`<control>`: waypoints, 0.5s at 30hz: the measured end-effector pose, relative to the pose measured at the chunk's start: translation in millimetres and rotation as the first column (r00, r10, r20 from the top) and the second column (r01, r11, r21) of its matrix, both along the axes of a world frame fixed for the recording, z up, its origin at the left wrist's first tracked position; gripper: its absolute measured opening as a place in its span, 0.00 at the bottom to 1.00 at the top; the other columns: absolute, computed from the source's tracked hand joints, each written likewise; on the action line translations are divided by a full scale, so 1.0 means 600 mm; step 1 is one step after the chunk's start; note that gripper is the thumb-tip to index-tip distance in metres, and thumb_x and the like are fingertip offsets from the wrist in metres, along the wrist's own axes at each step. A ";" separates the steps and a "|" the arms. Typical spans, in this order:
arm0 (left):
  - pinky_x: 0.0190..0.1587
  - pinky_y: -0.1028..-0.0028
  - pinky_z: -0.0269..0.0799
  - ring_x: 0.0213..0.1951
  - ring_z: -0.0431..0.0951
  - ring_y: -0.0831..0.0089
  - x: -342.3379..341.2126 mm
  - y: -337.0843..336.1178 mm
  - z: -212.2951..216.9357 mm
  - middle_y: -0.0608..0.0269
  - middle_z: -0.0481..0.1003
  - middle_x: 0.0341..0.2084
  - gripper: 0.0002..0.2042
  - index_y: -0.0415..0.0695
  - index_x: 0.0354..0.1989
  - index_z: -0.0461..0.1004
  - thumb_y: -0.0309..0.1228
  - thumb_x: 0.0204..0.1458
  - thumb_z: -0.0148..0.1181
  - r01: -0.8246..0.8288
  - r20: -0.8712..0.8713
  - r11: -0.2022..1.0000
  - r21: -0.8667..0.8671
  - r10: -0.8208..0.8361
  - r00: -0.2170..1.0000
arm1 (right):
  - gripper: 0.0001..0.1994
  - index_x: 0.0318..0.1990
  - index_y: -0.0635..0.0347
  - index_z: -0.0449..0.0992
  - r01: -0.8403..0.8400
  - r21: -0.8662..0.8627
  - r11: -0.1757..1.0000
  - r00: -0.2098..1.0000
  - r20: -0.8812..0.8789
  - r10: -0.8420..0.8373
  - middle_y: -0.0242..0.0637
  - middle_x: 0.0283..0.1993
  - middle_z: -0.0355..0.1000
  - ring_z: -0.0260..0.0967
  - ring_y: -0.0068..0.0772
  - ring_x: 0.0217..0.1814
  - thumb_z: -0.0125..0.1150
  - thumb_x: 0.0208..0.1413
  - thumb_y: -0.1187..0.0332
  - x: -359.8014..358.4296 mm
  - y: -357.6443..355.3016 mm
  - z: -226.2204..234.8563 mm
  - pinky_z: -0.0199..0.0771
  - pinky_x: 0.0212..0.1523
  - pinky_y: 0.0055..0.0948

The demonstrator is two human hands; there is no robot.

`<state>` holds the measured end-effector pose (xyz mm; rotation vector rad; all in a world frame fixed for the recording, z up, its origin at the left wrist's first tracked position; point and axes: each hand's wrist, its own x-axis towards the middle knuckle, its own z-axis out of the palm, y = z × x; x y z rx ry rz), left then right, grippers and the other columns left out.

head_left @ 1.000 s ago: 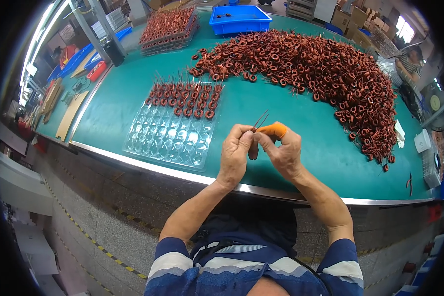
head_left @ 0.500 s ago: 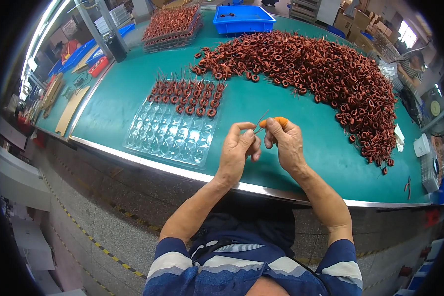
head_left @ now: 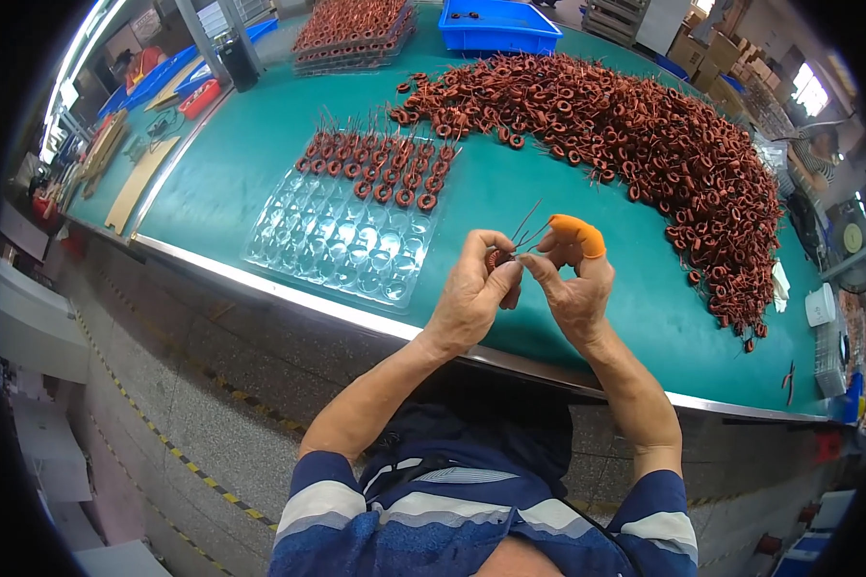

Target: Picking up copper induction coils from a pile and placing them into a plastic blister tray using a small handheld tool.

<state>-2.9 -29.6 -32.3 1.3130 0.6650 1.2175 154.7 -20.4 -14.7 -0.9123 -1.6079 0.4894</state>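
Above the green table, my left hand [head_left: 474,288] pinches a reddish-brown wire-wound ring coil [head_left: 494,260] between thumb and fingers. Thin wire leads [head_left: 527,223] stick up from the coil. My right hand [head_left: 579,287], an orange finger cot [head_left: 577,234] on its index finger, closes at the coil's edge on a wire lead; its fingertips partly hide the contact. Left of my hands lies a clear plastic tray [head_left: 332,255] with round pockets. Its far rows hold similar coils [head_left: 380,171], leads upward; the near pockets hold none.
A large heap of coils [head_left: 635,144] curves across the table's far and right side. Behind stand a blue bin [head_left: 500,37] and stacked filled trays [head_left: 351,38]. Pliers [head_left: 789,382], a white cloth [head_left: 779,287] and a white tub [head_left: 820,306] sit at right. The table's metal edge [head_left: 260,291] runs nearest me.
The coil now shows in my left fingers, its leads pointing up. My right hand has shifted slightly right, its orange-covered finger now raised and bent. The whole view has shifted a little.
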 end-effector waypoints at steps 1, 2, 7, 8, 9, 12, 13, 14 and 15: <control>0.28 0.79 0.66 0.25 0.68 0.80 -0.001 -0.001 0.001 0.66 0.66 0.26 0.10 0.40 0.48 0.57 0.30 0.63 0.49 -0.012 -0.011 1.000 0.011 0.012 1.000 | 0.22 0.48 0.62 0.70 0.051 0.060 0.997 0.997 0.047 -0.054 0.32 0.27 0.73 0.72 0.21 0.25 0.72 0.47 0.71 0.000 -0.002 0.001 0.71 0.27 0.19; 0.28 0.79 0.66 0.25 0.68 0.80 -0.002 -0.001 -0.001 0.66 0.66 0.26 0.10 0.40 0.48 0.57 0.30 0.63 0.49 -0.018 -0.010 1.000 0.009 0.018 1.000 | 0.22 0.48 0.62 0.70 0.045 0.057 0.997 0.998 0.048 -0.048 0.32 0.27 0.73 0.72 0.21 0.25 0.72 0.47 0.71 0.000 -0.003 -0.001 0.71 0.27 0.19; 0.29 0.80 0.67 0.26 0.69 0.80 0.004 -0.004 0.006 0.66 0.67 0.25 0.11 0.40 0.48 0.58 0.30 0.63 0.50 -0.060 -0.061 0.997 0.052 0.063 0.996 | 0.17 0.45 0.64 0.72 -0.007 0.007 1.000 1.000 -0.019 0.007 0.34 0.28 0.75 0.72 0.20 0.24 0.70 0.49 0.72 0.008 -0.003 0.003 0.72 0.28 0.20; 0.29 0.80 0.67 0.26 0.69 0.80 0.005 -0.006 0.009 0.66 0.67 0.25 0.11 0.40 0.48 0.58 0.30 0.63 0.50 -0.057 -0.060 0.997 0.049 0.060 0.996 | 0.14 0.43 0.65 0.74 -0.076 -0.073 0.994 0.997 -0.035 0.073 0.34 0.27 0.75 0.71 0.20 0.24 0.69 0.51 0.72 0.006 -0.005 0.007 0.72 0.27 0.20; 0.30 0.80 0.67 0.26 0.69 0.80 0.006 -0.007 0.011 0.65 0.68 0.25 0.11 0.40 0.48 0.58 0.30 0.63 0.50 -0.038 -0.051 0.998 0.050 0.040 0.998 | 0.09 0.38 0.66 0.76 -0.078 -0.141 0.987 0.996 0.031 0.084 0.35 0.27 0.76 0.71 0.20 0.24 0.66 0.54 0.71 0.006 -0.008 0.014 0.71 0.26 0.19; 0.31 0.79 0.68 0.27 0.70 0.79 0.003 -0.011 0.007 0.64 0.68 0.26 0.10 0.40 0.48 0.59 0.29 0.63 0.49 -0.005 -0.003 0.999 0.035 0.005 1.000 | 0.08 0.35 0.65 0.76 -0.193 -0.295 0.936 0.979 -0.121 0.164 0.33 0.26 0.75 0.70 0.19 0.23 0.65 0.56 0.68 0.002 -0.010 0.031 0.70 0.25 0.19; 0.31 0.79 0.68 0.27 0.70 0.79 0.003 -0.011 0.004 0.64 0.69 0.26 0.10 0.39 0.48 0.59 0.28 0.63 0.49 0.016 0.040 1.000 0.025 -0.017 0.999 | 0.08 0.35 0.65 0.76 -0.195 -0.295 0.935 0.979 -0.122 0.165 0.33 0.26 0.75 0.70 0.19 0.23 0.65 0.56 0.68 0.003 -0.007 0.030 0.70 0.25 0.19; 0.31 0.79 0.68 0.27 0.70 0.79 0.003 -0.011 0.002 0.64 0.69 0.26 0.10 0.39 0.48 0.59 0.28 0.63 0.49 0.014 0.038 1.000 0.026 -0.015 0.999 | 0.09 0.34 0.65 0.76 -0.252 -0.347 0.903 0.961 -0.203 0.190 0.33 0.26 0.75 0.69 0.19 0.23 0.65 0.56 0.67 0.004 -0.004 0.028 0.69 0.24 0.19; 0.32 0.78 0.69 0.27 0.70 0.79 0.002 -0.011 -0.001 0.63 0.69 0.27 0.10 0.39 0.48 0.59 0.28 0.63 0.49 0.009 0.045 0.999 0.031 -0.011 0.999 | 0.10 0.33 0.65 0.76 -0.313 -0.391 0.866 0.935 -0.285 0.210 0.32 0.26 0.75 0.68 0.18 0.22 0.64 0.57 0.66 0.004 -0.001 0.027 0.68 0.23 0.19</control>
